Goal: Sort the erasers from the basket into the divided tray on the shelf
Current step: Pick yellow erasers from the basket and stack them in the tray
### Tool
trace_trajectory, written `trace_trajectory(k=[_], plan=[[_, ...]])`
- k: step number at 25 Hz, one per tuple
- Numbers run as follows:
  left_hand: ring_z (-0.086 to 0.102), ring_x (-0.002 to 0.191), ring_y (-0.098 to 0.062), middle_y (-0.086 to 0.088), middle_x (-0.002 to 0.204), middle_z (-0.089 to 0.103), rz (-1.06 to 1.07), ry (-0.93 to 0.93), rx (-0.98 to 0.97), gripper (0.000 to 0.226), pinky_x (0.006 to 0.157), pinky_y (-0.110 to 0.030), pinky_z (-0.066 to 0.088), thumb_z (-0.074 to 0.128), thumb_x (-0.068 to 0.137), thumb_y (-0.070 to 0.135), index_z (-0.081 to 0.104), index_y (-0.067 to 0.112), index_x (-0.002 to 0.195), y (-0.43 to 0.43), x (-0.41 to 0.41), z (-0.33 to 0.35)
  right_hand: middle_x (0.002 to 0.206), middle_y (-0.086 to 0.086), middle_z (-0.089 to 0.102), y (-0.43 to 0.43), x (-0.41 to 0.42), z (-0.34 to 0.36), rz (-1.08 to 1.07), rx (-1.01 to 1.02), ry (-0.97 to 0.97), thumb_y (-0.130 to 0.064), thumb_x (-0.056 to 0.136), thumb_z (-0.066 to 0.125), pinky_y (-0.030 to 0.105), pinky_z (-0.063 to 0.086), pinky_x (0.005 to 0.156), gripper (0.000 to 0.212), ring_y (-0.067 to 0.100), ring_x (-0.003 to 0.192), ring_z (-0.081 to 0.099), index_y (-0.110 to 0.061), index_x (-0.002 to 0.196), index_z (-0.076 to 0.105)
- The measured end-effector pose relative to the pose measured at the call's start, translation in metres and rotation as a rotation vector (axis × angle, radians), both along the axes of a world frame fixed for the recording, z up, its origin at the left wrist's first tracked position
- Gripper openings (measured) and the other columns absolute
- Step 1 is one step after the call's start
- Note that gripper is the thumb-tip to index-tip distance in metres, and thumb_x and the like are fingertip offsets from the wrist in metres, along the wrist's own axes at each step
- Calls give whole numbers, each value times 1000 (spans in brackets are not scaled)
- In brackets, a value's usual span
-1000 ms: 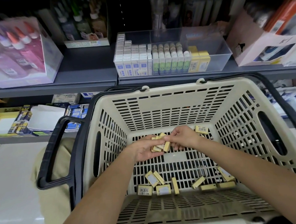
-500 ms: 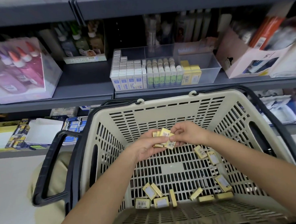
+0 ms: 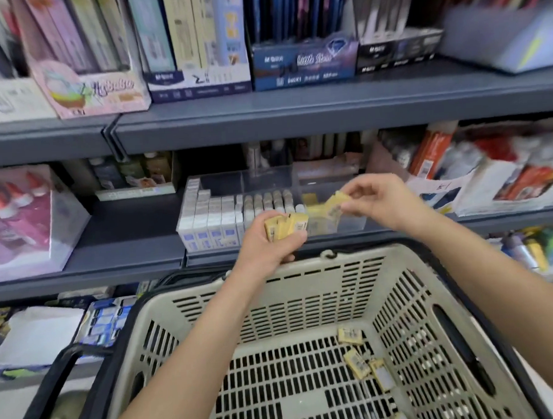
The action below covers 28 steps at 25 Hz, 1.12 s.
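Observation:
My left hand (image 3: 272, 241) is raised in front of the shelf, shut on a small stack of yellow erasers (image 3: 285, 226). My right hand (image 3: 379, 200) pinches one yellow eraser (image 3: 337, 201) just above the right compartment of the clear divided tray (image 3: 267, 177). That tray holds rows of white-and-blue erasers (image 3: 210, 222) on the left, grey-topped ones (image 3: 268, 203) in the middle and a few yellow ones (image 3: 320, 219) at the right. The beige basket (image 3: 304, 272) below still has several yellow erasers (image 3: 361, 358) on its floor.
Grey shelves (image 3: 296, 115) carry boxed notebooks above the tray. A clear box of glue bottles (image 3: 19, 222) stands left of the tray, cardboard boxes (image 3: 491, 182) to its right. The basket's black handle (image 3: 51, 391) hangs at the lower left.
Both hands have risen out of the basket up to the shelf tray, carrying the yellow erasers. My right hand has drawn one eraser off the stack and moved right over the tray. The view tilted upward.

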<state>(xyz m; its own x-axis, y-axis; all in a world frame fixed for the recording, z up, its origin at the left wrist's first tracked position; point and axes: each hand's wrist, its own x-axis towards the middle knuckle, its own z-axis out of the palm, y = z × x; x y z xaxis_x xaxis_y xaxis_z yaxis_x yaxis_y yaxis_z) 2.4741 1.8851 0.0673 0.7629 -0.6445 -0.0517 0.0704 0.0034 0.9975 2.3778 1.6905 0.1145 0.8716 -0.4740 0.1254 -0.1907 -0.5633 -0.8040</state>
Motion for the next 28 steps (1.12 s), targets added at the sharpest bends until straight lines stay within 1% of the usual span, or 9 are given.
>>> trace_trajectory(k=[2,4,11,14,16,18,21,24,28], plan=[[62,83,-11,1,98,63,44,-69,47,37,71,-29,57,77,76,15,51,34,95,-13,5,-1,92,5,71,-19,21,1,-165,-231,33,-20,80,72,30,49,84,12,21,88,66,-20,92,70],[60,85,-11,2,100,62,47,-75,82,37,71,-27,56,76,76,17,50,34,96,-18,7,-8,104,8,69,-30,38,-6,-193,-443,91,-18,82,67,25,44,86,20,25,99,63,-16,102,70],[57,66,-6,5,89,60,19,-40,68,34,55,-13,48,75,77,18,50,37,92,-20,13,-21,123,3,63,-37,74,-29,61,-504,478,-17,95,47,20,39,90,27,23,110,57,-16,115,64],[56,64,-6,5,87,60,18,-31,63,34,55,-13,48,75,77,19,51,36,93,-20,13,-23,127,6,59,-33,76,-29,141,-604,586,-18,98,38,29,43,95,31,27,111,55,-15,120,60],[57,59,-2,5,87,61,16,-8,51,35,55,-13,49,75,77,19,51,36,94,-20,15,-24,126,7,59,-25,72,-25,96,-617,555,-22,99,38,33,45,94,32,27,111,55,-20,123,58],[56,54,3,5,87,62,9,14,49,35,56,-16,51,75,77,19,50,36,95,-20,16,-24,116,5,65,-10,62,-20,16,-675,355,-29,96,43,35,49,88,28,25,105,59,-22,116,63],[57,59,3,4,85,60,-8,10,53,35,60,-20,54,75,77,17,50,34,95,-22,18,-25,91,-10,69,23,46,-13,171,-357,62,-33,89,56,26,50,78,20,9,85,63,-22,99,70],[59,68,-4,1,85,59,-34,42,3,34,61,-21,53,74,77,11,52,28,96,-21,20,-25,91,-12,63,38,39,-16,239,-231,96,-23,87,63,19,47,78,18,7,84,60,-20,104,69],[61,83,-13,-5,97,61,-19,164,-116,22,64,-24,51,62,86,6,55,22,100,-16,24,-28,91,-2,67,24,36,-12,190,-122,161,-16,88,61,32,52,84,11,15,83,64,-21,96,66]])
